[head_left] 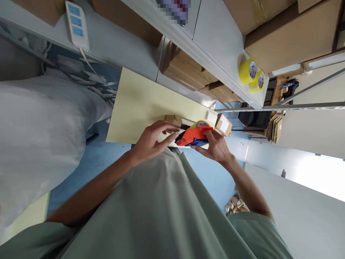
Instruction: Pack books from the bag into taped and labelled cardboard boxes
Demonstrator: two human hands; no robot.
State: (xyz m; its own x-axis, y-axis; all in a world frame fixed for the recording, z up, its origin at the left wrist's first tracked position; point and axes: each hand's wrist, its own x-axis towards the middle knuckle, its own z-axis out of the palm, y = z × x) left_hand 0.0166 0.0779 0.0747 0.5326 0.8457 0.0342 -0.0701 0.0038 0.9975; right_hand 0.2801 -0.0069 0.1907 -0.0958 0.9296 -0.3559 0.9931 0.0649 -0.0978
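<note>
My right hand (215,144) is closed around an orange and blue tape dispenser (193,136), which holds a yellow roll of tape (201,124). The dispenser's dark front end points left, towards my left hand (155,138). That hand is open, with thumb and fingers apart beside the dispenser's front. Whether its fingertips touch the dispenser or a tape end is not clear. Partly hidden behind both lies a small cardboard box (174,119) on the pale yellow tabletop (134,108). At the right end of the tabletop, more small boxes with white labels (224,124) sit close to my right hand.
Two yellow tape rolls (248,71) stand on the grey shelf (215,43) above, near large cartons (291,36). Flat cardboard boxes (188,70) lie beyond the tabletop. A white power strip (77,27) is at upper left, above a big whitish sack (40,144).
</note>
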